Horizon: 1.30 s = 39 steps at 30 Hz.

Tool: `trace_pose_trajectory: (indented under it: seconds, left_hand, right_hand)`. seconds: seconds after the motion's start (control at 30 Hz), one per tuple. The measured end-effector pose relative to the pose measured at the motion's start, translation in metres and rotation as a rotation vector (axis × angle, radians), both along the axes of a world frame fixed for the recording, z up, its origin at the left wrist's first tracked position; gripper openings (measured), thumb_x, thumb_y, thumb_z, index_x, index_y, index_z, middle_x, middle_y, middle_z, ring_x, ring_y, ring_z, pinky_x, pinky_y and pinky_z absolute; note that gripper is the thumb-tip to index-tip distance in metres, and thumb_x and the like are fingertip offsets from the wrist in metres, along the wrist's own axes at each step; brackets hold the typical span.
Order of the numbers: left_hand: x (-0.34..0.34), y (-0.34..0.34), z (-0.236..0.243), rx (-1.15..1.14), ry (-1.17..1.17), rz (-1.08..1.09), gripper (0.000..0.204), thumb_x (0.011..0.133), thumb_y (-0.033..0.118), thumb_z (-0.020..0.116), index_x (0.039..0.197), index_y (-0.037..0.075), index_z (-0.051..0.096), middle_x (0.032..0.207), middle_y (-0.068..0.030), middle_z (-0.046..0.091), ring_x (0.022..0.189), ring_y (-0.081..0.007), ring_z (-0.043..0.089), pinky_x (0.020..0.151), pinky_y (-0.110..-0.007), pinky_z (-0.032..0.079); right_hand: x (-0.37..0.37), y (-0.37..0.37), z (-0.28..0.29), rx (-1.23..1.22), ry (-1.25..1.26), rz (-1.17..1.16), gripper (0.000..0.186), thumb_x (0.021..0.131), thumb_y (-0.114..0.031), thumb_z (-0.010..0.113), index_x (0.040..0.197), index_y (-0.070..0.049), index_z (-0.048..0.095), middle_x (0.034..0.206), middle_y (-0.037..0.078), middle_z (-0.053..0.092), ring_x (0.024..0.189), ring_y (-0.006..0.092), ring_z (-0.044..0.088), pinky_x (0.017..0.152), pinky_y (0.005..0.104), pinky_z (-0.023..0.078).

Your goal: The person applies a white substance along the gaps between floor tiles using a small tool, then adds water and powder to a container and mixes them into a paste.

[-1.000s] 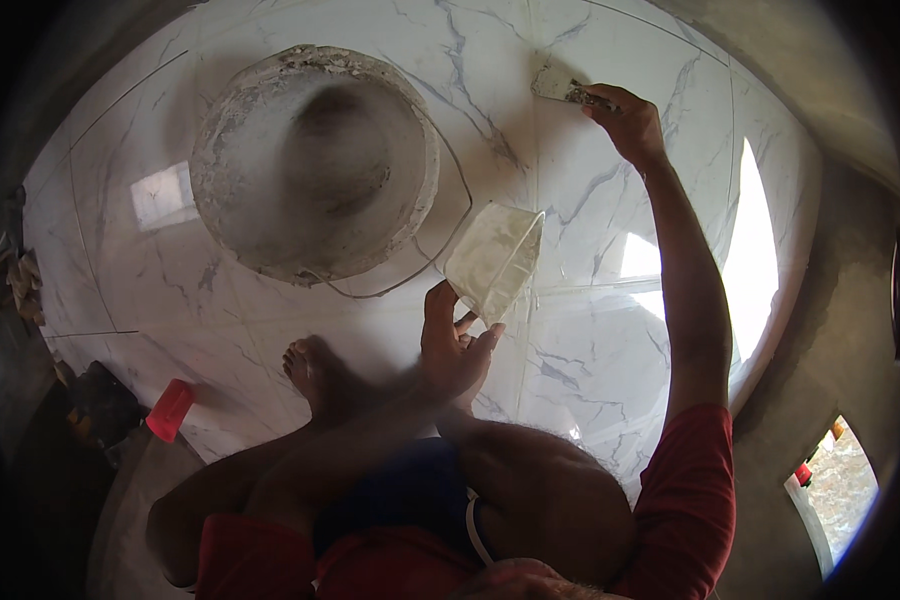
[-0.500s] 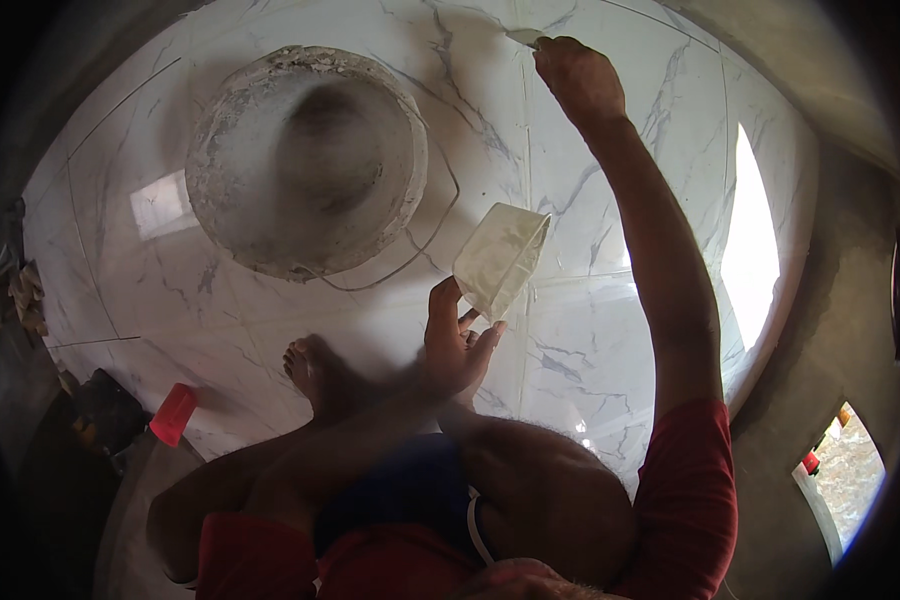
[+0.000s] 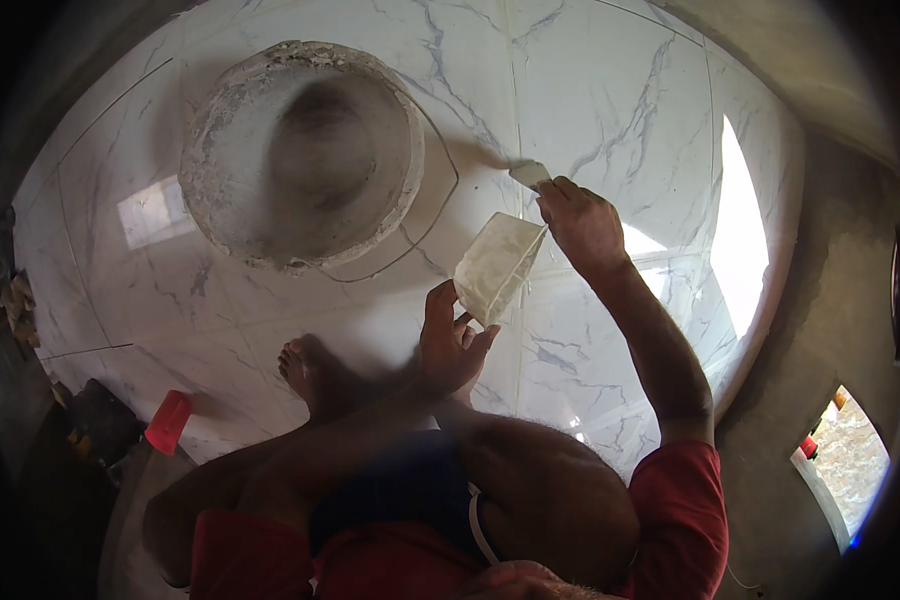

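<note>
Two bare hands work above a floor of white, glossy tiles with grey marble veining [image 3: 610, 105]. The left hand [image 3: 454, 345] holds a pale, translucent, straight-edged plastic container [image 3: 498, 268], its fingers pinching the lower end between the thumb on one side and the forefinger on the other. The container sits near the middle of the view, tilted, with whitish smears over its surface. The right hand [image 3: 585, 228] has its fingers closed round the handle of a small scraper with a flat, pale blade [image 3: 530, 174]; the grip hides most of that handle. The blade points up and to the left, just beyond the container's far edge and apart from it.

To the left of the container stands a large, round, grey bucket with a rough, crusted rim [image 3: 206, 185], dark inside toward the middle. A thin, bent wire handle [image 3: 457, 178] loops out from its right side. Nearer the person, a bare foot [image 3: 300, 372] rests on the tiles. Farther left lies a bright red, tapered cup [image 3: 168, 422], beside a dark, bulky object with a yellowish part [image 3: 100, 420]; any lettering on these two is too small to tell.
</note>
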<state>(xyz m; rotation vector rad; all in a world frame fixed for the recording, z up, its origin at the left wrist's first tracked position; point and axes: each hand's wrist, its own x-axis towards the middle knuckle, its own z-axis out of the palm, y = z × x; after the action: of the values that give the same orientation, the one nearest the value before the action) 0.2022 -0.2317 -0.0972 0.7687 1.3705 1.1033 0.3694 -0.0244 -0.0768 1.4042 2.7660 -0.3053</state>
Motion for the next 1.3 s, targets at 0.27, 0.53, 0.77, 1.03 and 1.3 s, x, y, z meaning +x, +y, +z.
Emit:
trace_pose_trajectory:
  seconds: [0.27, 0.53, 0.77, 1.03, 1.3]
  left_hand:
    - [-0.007, 0.008, 0.012, 0.012, -0.057, -0.003, 0.069, 0.08, -0.006, 0.07, 0.142, -0.001, 0.038, 0.137, -0.0201, 0.038, 0.129, -0.033, 0.05, 0.102, -0.048, 0.053]
    - [-0.007, 0.01, 0.004, 0.044, -0.088, 0.042, 0.069, 0.083, -0.004, 0.068, 0.144, -0.001, 0.036, 0.137, -0.0211, 0.037, 0.129, -0.0355, 0.049, 0.102, -0.05, 0.053]
    - [-0.001, 0.01, 0.002, 0.069, -0.116, 0.041, 0.07, 0.083, -0.004, 0.069, 0.144, -0.002, 0.035, 0.137, -0.021, 0.037, 0.131, -0.0355, 0.048, 0.102, -0.05, 0.053]
    - [-0.011, -0.008, -0.002, -0.089, 0.254, -0.031, 0.068, 0.08, 0.001, 0.073, 0.139, -0.004, 0.039, 0.132, -0.0205, 0.041, 0.122, -0.0307, 0.052, 0.094, -0.039, 0.055]
    - [-0.022, -0.006, 0.006, -0.109, 0.131, 0.066, 0.068, 0.08, 0.0, 0.074, 0.136, -0.007, 0.038, 0.132, -0.0202, 0.039, 0.128, -0.0292, 0.048, 0.098, -0.04, 0.053]
  right_hand:
    - [-0.015, 0.098, 0.011, 0.201, 0.188, -0.142, 0.02, 0.091, -0.018, 0.068, 0.107, -0.008, 0.07, 0.101, 0.01, 0.073, 0.088, 0.0283, 0.07, 0.075, 0.041, 0.058]
    - [-0.04, 0.179, -0.018, 0.309, -0.158, -0.03, 0.016, 0.091, -0.017, 0.062, 0.082, -0.005, 0.067, 0.089, 0.012, 0.07, 0.076, 0.0308, 0.069, 0.067, 0.0449, 0.058]
    - [-0.06, 0.168, -0.004, 0.164, -0.319, 0.006, 0.013, 0.087, -0.013, 0.061, 0.081, -0.003, 0.068, 0.081, 0.015, 0.07, 0.076, 0.0331, 0.071, 0.067, 0.0443, 0.059]
    - [-0.01, -0.013, 0.004, -0.014, -0.223, -0.009, 0.004, 0.079, -0.005, 0.066, 0.08, -0.004, 0.063, 0.084, 0.013, 0.068, 0.075, 0.0261, 0.072, 0.061, 0.0373, 0.061]
    - [0.008, -0.005, 0.031, -0.142, 0.159, -0.263, 0.026, 0.092, -0.016, 0.068, 0.114, -0.002, 0.068, 0.091, 0.014, 0.07, 0.078, 0.0324, 0.069, 0.071, 0.042, 0.057]
